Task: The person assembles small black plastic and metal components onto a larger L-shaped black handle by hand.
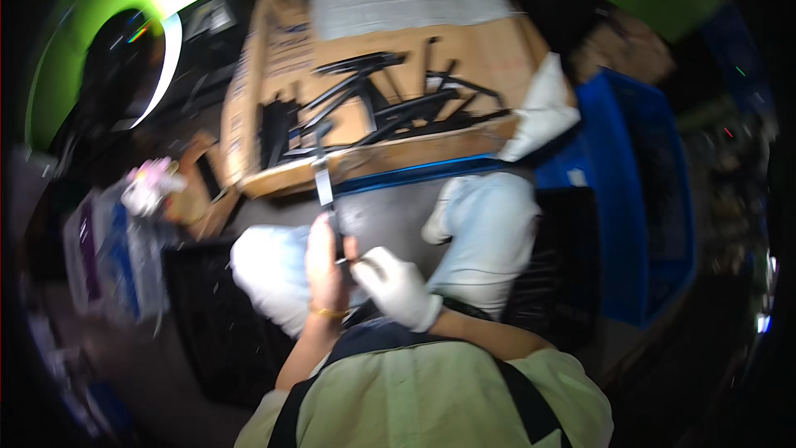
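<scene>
My bare left hand (325,272), with a yellow band at its wrist, is closed around a narrow dark strip-shaped part (324,186). The part stands out lengthwise away from me and bears a pale, shiny section near its far end. My right hand (393,286) wears a white glove. Its fingers are pinched together close to my left fingers, at the near end of the part; what they grip is blurred and partly hidden. Beyond my hands, several black slender parts (371,106) lie in a loose heap in an open cardboard box (332,38).
White padded sheeting (406,0) covers the box's far side. To the right stands a blue plastic crate (615,208). A blue bar (421,173) runs along the box's near edge. At left are a clear bag (149,257) and a pink-and-white item (153,185). My knees flank my hands.
</scene>
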Demonstrator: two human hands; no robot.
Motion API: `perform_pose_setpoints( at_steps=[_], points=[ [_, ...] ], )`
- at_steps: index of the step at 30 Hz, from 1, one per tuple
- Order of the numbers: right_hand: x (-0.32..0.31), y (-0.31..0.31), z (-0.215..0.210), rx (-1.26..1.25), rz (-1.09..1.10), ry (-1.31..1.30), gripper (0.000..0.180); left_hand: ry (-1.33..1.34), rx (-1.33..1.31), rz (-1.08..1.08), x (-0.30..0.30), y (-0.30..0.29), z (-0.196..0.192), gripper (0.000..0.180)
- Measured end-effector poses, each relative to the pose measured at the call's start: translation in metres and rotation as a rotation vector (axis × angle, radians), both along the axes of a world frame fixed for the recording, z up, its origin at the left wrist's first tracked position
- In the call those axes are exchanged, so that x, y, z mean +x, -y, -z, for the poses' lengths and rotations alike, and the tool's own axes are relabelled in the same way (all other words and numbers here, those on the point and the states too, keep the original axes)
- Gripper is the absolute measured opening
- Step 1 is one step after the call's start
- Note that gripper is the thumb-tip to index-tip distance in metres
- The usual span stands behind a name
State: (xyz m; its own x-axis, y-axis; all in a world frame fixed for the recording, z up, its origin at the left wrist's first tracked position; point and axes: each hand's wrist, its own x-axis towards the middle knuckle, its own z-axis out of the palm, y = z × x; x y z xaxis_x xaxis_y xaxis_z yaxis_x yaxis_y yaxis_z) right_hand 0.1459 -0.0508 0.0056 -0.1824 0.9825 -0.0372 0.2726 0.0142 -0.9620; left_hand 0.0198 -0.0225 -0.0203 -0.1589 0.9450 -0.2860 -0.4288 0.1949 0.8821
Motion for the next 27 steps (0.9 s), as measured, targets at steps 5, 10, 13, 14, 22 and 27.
perform_pose_setpoints(
  at_steps=[5, 10, 13, 14, 22, 27],
  points=[
    [-0.005, -0.005, 0.006, -0.029, 0.027, -0.017, 0.032, 0.148, 0.073, -0.021, 0.004, 0.006, 0.013, 0.045],
    [-0.005, -0.005, 0.03, -0.155, 0.108, -0.113, 0.03, 0.263, 0.113, 0.0, 0.032, 0.01, 0.008, 0.05],
    [-0.004, -0.006, 0.034, -0.166, 0.157, -0.144, 0.03, 0.276, 0.105, -0.007, 0.037, 0.008, 0.006, 0.047],
    [-0.006, -0.007, 0.036, -0.178, 0.165, -0.164, 0.029, 0.258, 0.093, -0.031, 0.038, 0.006, 0.006, 0.047],
    [-0.004, -0.005, 0.031, -0.098, 0.262, -0.309, 0.011, 0.21, 0.222, 0.166, 0.027, 0.006, 0.0, 0.043],
    [-0.007, -0.006, 0.039, -0.075, 0.236, -0.313, 0.012, 0.252, 0.217, 0.179, 0.021, 0.006, 0.016, 0.044]
  ],
)
